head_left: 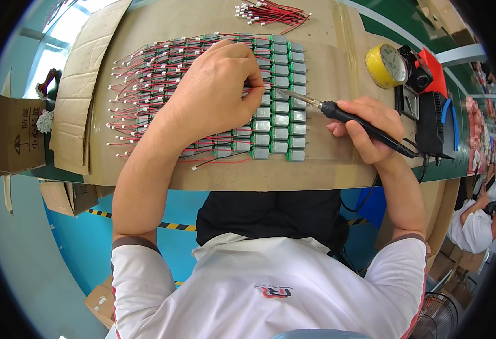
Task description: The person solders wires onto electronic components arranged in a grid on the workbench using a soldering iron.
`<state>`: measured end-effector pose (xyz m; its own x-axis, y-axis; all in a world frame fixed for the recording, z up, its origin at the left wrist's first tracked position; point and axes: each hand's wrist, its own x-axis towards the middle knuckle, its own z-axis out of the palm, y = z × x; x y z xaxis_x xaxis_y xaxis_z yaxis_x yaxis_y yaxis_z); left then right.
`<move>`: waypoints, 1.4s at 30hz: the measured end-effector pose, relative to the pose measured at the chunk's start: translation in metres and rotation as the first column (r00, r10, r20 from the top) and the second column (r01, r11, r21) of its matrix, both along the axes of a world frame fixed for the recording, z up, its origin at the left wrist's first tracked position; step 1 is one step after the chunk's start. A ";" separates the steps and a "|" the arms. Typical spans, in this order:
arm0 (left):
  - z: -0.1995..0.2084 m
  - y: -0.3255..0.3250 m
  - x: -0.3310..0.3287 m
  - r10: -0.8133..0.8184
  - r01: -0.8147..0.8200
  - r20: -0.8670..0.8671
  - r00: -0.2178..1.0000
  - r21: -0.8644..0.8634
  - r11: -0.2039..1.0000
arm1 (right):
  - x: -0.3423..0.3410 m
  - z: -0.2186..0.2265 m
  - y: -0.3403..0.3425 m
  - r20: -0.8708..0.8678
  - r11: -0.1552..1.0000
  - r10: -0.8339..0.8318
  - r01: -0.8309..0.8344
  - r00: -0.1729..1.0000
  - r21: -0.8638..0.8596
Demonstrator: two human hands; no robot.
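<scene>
Rows of small grey motors (280, 120) with green ends lie side by side on a brown cardboard sheet (327, 169). Red and black wires (140, 85) with white plugs trail from them to the left. Over the rows, my left hand (217, 93) is closed in a pinch, its fingertips at a thin red wire; the exact grip is partly hidden. My right hand (375, 121) grips the black handle of a soldering iron (341, 113). The iron's metal tip reaches left to the green end of a motor, close beside my left fingertips.
A bundle of loose plugged wires (273, 14) lies at the far edge. At right are a yellow tape roll (379, 66), a black soldering station (431, 124) and a red object (432, 70). Folded cardboard (81, 90) stands at left. The iron's cord hangs off the table edge.
</scene>
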<state>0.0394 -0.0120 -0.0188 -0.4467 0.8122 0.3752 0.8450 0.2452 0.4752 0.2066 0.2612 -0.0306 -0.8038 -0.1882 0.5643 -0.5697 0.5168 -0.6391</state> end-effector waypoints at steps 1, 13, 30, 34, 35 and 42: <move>0.000 0.000 0.000 -0.001 0.001 0.000 1.000 -0.001 1.000 | 0.000 0.000 0.000 0.000 1.000 0.003 -0.003 1.000 -0.003; 0.000 -0.002 0.000 -0.006 0.006 -0.002 1.000 -0.003 1.000 | 0.002 0.003 -0.001 0.036 1.000 -0.017 0.016 0.999 0.026; 0.006 -0.003 -0.002 -0.041 0.042 -0.012 0.999 0.102 0.994 | 0.004 0.004 0.000 0.039 0.999 -0.031 0.030 0.999 0.012; 0.006 -0.004 -0.004 -0.086 0.083 0.036 0.996 0.088 0.993 | 0.005 0.003 0.003 0.047 1.000 -0.014 0.014 0.999 0.012; 0.006 -0.003 -0.004 -0.087 0.083 0.037 0.996 0.088 0.993 | 0.005 0.003 0.003 0.048 1.000 -0.015 0.015 0.999 0.012; 0.003 -0.003 -0.001 -0.124 0.123 0.009 0.992 0.051 0.991 | 0.005 0.003 0.001 0.048 1.000 0.025 -0.026 0.999 0.007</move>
<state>0.0387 -0.0146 -0.0159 -0.3486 0.8418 0.4122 0.8617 0.1148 0.4943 0.2115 0.2626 -0.0279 -0.8246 -0.2133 0.5240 -0.5518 0.5076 -0.6617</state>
